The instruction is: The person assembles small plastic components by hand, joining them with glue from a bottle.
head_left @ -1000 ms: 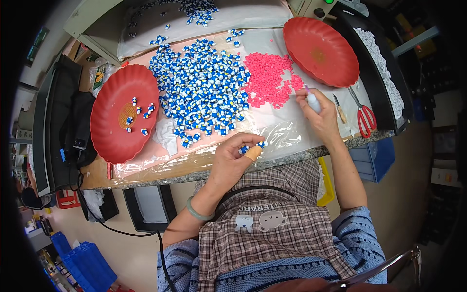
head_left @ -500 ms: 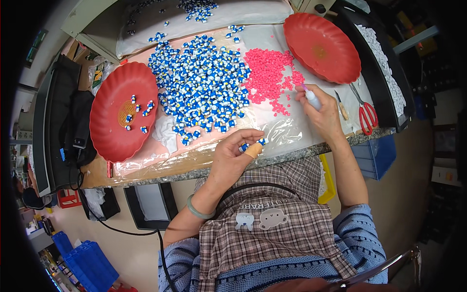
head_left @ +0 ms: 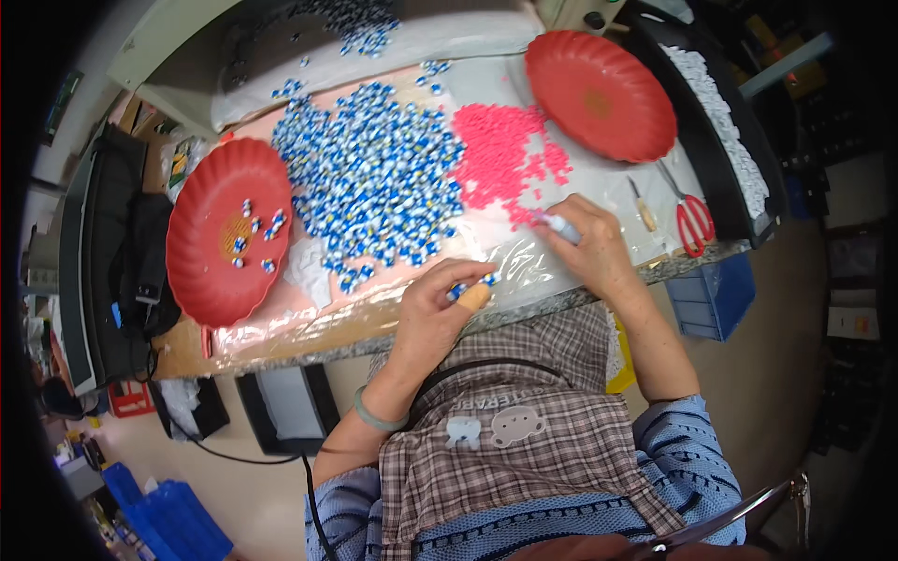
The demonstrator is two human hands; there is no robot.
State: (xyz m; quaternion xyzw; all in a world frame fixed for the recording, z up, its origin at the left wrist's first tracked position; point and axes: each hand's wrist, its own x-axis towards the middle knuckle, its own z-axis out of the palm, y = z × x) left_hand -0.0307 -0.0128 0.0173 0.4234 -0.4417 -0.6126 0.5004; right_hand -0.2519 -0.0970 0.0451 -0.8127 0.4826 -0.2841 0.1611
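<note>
The left hand (head_left: 432, 313) rests near the front edge of the stone-topped workbench (head_left: 374, 341), its fingers curled narrowly around a few small blue-and-white beads (head_left: 472, 285); one fingertip wears a tan bandage or finger cot, and a pale green bangle (head_left: 374, 416) circles the wrist. The right hand (head_left: 594, 248) lies further right on the same bench, closed on a small whitish, tube-shaped object (head_left: 564, 225) whose tip points toward the pile of small bright pink pieces (head_left: 505, 159); what exactly that object is cannot be told. Both hands lie on a crinkled sheet of clear plastic film (head_left: 524, 266) that covers the bench top. Just beyond the left hand spreads the large heap of blue-and-white beads (head_left: 374, 182), touching the pink pile on its right side. To the left of the heap sits a round red plastic plate (head_left: 201, 271) with a handful of the same beads scattered in it, and a second round red plastic plate (head_left: 603, 93) stands behind the pink pile. To the right of the right hand lie a pair of red-handled scissors (head_left: 692, 220) and a small wooden-handled tool (head_left: 641, 208). More blue-and-white beads lie on a grey sheet (head_left: 449, 33) at the far side of the bench.
</note>
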